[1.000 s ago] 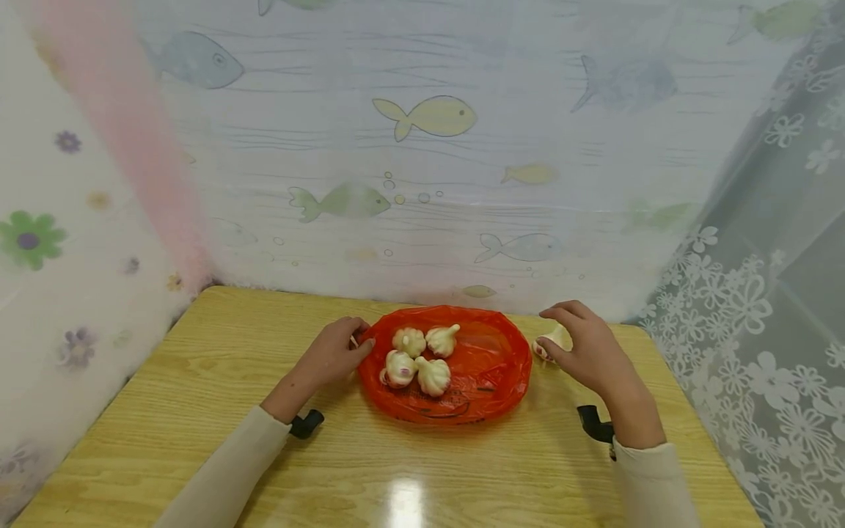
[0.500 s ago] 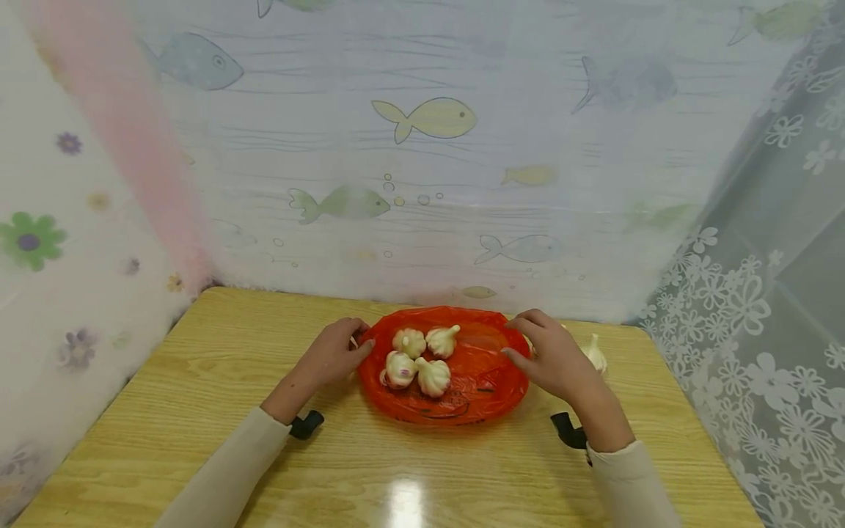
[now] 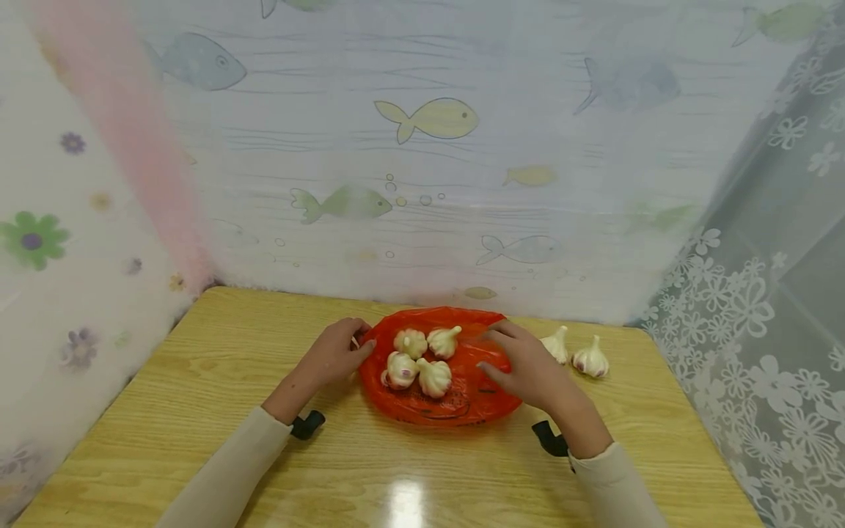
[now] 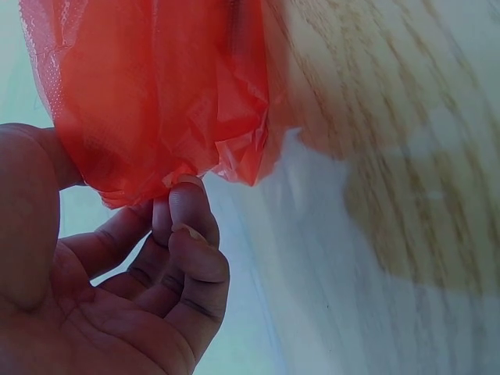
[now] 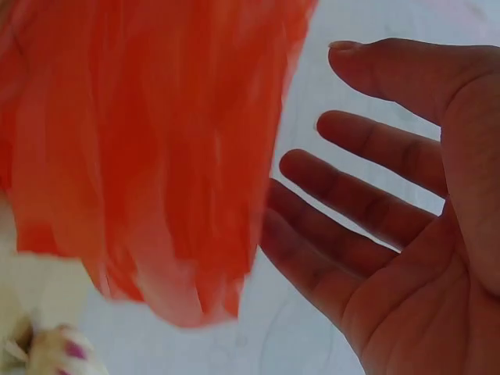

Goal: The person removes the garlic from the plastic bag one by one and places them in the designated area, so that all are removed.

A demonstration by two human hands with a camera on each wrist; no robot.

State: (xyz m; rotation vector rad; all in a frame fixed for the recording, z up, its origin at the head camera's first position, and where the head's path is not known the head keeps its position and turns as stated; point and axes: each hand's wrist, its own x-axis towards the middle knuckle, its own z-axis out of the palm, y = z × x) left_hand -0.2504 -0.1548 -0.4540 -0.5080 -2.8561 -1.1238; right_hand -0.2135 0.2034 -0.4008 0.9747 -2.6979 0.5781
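Observation:
A basket-like container covered in red plastic (image 3: 462, 400) stands on the table, with several garlic bulbs (image 3: 435, 378) in its left half. My left hand (image 3: 330, 356) holds its left edge; in the left wrist view the thumb and curled fingers of that hand (image 4: 148, 266) are at the red plastic (image 4: 156, 94). Over the right side of the container is my right hand (image 3: 538, 374), its fingers spread and holding nothing. The right wrist view has the open right hand (image 5: 383, 203) beside the hanging red plastic (image 5: 156, 156).
Two garlic bulbs lie on the table to the right of the container, one (image 3: 590, 359) farther right and one (image 3: 557, 345) nearer my right hand. A patterned curtain (image 3: 422, 220) rises behind the wooden table (image 3: 317, 469). Lace-patterned fabric (image 3: 759, 367) hangs at the right.
My right hand has moved left from beside a garlic bulb on the table to over the container's right side, uncovering two bulbs. The left hand has stayed at the edge.

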